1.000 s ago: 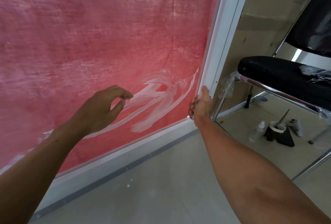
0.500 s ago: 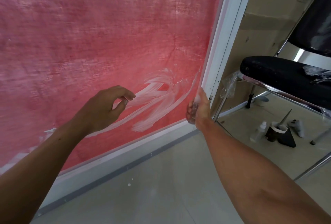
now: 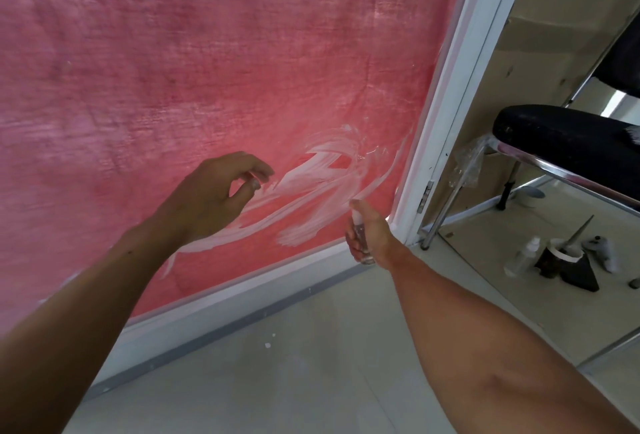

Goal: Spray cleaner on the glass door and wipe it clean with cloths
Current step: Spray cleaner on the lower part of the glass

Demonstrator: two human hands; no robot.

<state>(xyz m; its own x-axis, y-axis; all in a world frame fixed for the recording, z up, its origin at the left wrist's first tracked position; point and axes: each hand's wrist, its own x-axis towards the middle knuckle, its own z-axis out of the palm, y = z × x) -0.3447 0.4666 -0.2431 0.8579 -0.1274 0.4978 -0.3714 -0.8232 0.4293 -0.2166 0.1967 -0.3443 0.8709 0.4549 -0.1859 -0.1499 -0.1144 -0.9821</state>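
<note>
The right hand (image 3: 372, 237), gripping the spray bottle (image 3: 360, 237), is swinging off the frame toward lower-centre smears (image 3: 311, 191); left hand (image 3: 211, 198) is hovering loosely curled, empty; spraying looks imminent.

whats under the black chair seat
Under the black chair seat: a small white bottle, a dark cup with a stick in it, white rags. The seat hides anything farther back.

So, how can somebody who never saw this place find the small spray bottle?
Start at the white door frame beside the red-backed glass door and follow it down to its bottom corner. There the right hand grips a small clear spray bottle, unlike the white bottle standing on the floor.
</note>
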